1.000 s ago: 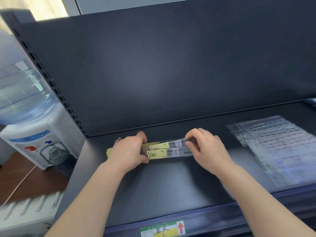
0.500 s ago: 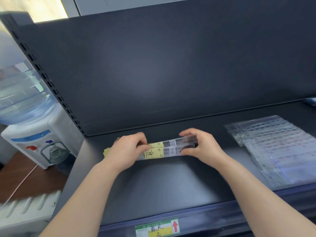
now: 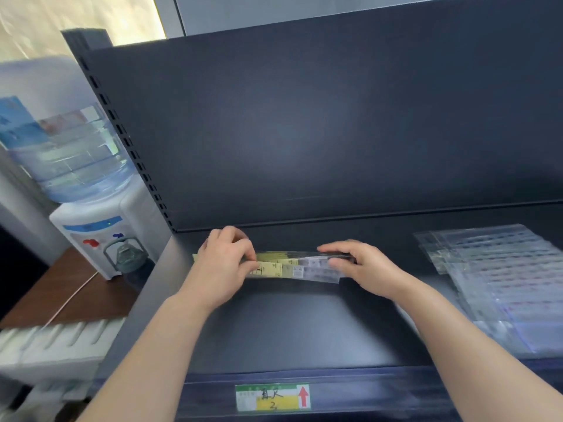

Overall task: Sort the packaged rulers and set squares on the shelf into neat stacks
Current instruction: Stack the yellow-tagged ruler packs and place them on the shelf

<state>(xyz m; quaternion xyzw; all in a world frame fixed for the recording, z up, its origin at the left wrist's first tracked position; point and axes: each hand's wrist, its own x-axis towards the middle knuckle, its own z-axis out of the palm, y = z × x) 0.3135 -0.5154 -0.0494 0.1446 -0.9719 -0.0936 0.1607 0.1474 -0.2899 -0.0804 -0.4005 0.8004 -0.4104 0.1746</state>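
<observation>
A small bundle of packaged rulers (image 3: pixel 300 268), clear sleeves with yellow labels, lies lengthwise on the dark shelf (image 3: pixel 289 327) near the back left. My left hand (image 3: pixel 227 263) grips its left end, thumb on the front edge and fingers curled over the back. My right hand (image 3: pixel 362 266) holds the right end, fingers laid over the top and thumb on the near side. The lowest sleeve sticks out slightly toward me. A fanned pile of clear packaged set squares (image 3: pixel 499 281) lies on the right part of the shelf.
The shelf's back panel (image 3: pixel 335 132) rises just behind the rulers. A price label (image 3: pixel 273 397) with a red arrow sits on the front rail. Left of the shelf stand a water dispenser (image 3: pixel 91 190) and a white ribbed object (image 3: pixel 58 342).
The bundle stays between both hands at the same spot. My right hand's fingers have flattened over the top of the right end, and the sleeves look slightly more fanned.
</observation>
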